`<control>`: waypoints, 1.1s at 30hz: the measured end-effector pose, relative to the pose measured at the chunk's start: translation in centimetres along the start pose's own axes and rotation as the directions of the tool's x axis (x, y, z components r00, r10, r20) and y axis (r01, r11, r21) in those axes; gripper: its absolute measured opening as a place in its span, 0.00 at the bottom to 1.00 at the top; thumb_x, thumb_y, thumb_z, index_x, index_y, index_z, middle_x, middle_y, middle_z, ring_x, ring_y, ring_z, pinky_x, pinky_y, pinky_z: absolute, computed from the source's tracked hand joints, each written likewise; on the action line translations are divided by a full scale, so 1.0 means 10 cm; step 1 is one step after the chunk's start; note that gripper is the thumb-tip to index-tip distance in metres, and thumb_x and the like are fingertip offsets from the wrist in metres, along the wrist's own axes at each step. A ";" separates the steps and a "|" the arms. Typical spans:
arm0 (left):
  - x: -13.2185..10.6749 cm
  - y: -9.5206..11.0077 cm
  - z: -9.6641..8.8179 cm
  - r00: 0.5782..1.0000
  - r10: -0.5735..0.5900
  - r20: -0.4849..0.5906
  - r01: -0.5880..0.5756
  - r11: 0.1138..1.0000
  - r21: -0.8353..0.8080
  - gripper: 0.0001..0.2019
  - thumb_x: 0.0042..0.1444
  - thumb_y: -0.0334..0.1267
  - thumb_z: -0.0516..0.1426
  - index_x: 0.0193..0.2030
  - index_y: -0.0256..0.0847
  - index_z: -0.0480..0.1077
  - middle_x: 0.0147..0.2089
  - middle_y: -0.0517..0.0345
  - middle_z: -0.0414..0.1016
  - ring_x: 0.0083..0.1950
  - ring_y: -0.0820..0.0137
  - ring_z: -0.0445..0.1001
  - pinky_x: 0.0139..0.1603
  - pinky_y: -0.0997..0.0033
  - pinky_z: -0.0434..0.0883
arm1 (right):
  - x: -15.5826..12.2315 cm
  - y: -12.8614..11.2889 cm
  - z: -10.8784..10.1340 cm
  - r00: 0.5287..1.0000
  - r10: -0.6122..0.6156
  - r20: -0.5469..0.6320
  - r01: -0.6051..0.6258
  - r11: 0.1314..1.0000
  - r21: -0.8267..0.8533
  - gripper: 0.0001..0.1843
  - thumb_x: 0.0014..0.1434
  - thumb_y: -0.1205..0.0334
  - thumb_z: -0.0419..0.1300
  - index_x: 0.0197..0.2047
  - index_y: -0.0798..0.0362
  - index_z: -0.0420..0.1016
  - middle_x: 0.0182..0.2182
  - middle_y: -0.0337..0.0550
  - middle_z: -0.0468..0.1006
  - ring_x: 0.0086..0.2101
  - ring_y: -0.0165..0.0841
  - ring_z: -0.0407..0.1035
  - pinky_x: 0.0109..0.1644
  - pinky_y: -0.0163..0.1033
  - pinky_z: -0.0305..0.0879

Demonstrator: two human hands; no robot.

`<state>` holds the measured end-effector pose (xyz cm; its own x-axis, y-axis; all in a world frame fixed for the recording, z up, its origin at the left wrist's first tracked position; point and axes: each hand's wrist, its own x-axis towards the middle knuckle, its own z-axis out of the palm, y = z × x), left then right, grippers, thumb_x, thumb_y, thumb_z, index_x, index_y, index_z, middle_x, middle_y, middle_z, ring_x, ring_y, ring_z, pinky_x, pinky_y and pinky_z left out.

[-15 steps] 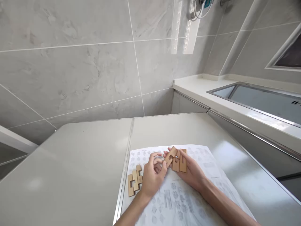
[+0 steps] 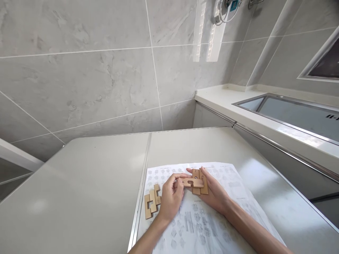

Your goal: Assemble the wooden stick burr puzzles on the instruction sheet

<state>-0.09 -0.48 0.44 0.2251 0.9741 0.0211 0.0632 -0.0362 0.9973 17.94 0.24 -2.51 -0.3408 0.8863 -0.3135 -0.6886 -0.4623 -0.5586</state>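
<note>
My left hand (image 2: 171, 197) pinches one end of a notched wooden puzzle piece (image 2: 191, 182) that lies crosswise. It rests across two upright wooden pieces (image 2: 200, 189) held in the palm and fingers of my right hand (image 2: 215, 194). Both hands hover just over a printed instruction sheet (image 2: 201, 218) on the grey table (image 2: 79, 183). Left of my left hand, a few more notched wooden pieces (image 2: 151, 205) lie loose at the sheet's edge.
A grey tiled wall (image 2: 92, 77) rises behind the table. To the right stands a white counter (image 2: 225, 97) with a steel sink (image 2: 291, 113). A metal seam (image 2: 141, 190) runs down the table's middle.
The piece in my left hand has turned from slanted to level and now lies across the two pieces in my right hand. Both hands dropped slightly toward the sheet.
</note>
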 end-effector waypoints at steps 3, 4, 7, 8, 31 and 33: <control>0.00 -0.01 0.00 1.000 -0.012 -0.014 0.013 1.000 0.022 0.19 0.71 0.54 0.51 0.50 0.42 0.74 0.27 0.62 0.69 0.24 0.74 0.61 0.25 0.75 0.60 | -0.01 0.00 0.02 1.000 0.004 0.002 -0.004 1.000 -0.011 0.26 0.69 0.43 0.61 0.60 0.53 0.75 0.53 0.53 0.82 0.55 0.47 0.76 0.63 0.54 0.68; 0.01 -0.02 0.00 0.999 -0.014 -0.029 0.015 0.999 0.032 0.19 0.71 0.54 0.52 0.49 0.42 0.74 0.26 0.63 0.67 0.24 0.74 0.62 0.25 0.75 0.61 | -0.01 0.01 0.03 1.000 0.007 0.007 -0.007 1.000 -0.009 0.26 0.69 0.43 0.61 0.60 0.53 0.75 0.52 0.53 0.82 0.55 0.47 0.76 0.63 0.55 0.68; 0.02 -0.02 0.01 0.997 -0.017 -0.073 0.021 0.998 0.052 0.18 0.70 0.55 0.53 0.49 0.42 0.73 0.23 0.65 0.64 0.24 0.73 0.64 0.25 0.75 0.61 | 0.00 0.03 0.04 1.000 0.003 0.025 -0.003 1.000 -0.007 0.26 0.68 0.44 0.62 0.59 0.55 0.75 0.52 0.55 0.82 0.55 0.46 0.76 0.64 0.57 0.68; 0.02 -0.03 0.01 0.996 -0.019 -0.082 0.024 0.998 0.056 0.18 0.69 0.55 0.54 0.48 0.42 0.73 0.23 0.66 0.64 0.24 0.72 0.64 0.25 0.75 0.62 | 0.00 0.03 0.05 1.000 -0.002 0.029 0.002 1.000 -0.008 0.26 0.69 0.44 0.62 0.59 0.55 0.75 0.52 0.55 0.82 0.55 0.46 0.76 0.64 0.57 0.68; 0.00 0.03 0.03 0.996 0.055 -0.072 -0.047 0.993 0.109 0.15 0.69 0.51 0.56 0.44 0.42 0.75 0.33 0.58 0.77 0.33 0.69 0.76 0.31 0.73 0.72 | -0.01 0.05 0.06 0.999 -0.009 -0.053 0.004 0.995 -0.095 0.28 0.68 0.41 0.62 0.61 0.51 0.75 0.49 0.50 0.84 0.52 0.45 0.77 0.55 0.49 0.73; 0.00 0.04 0.02 0.996 0.062 -0.060 -0.055 0.991 0.120 0.15 0.69 0.51 0.55 0.44 0.41 0.75 0.34 0.57 0.78 0.33 0.69 0.75 0.31 0.73 0.71 | -0.02 0.06 0.06 0.998 -0.012 -0.069 0.004 0.993 -0.120 0.28 0.67 0.41 0.62 0.62 0.50 0.75 0.49 0.50 0.84 0.51 0.45 0.77 0.54 0.49 0.73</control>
<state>0.12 -0.52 0.86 0.1695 0.9817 0.0873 0.1669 -0.1159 0.9791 17.22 -0.21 -2.28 -0.2875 0.8882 -0.3585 -0.6081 -0.4585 -0.6481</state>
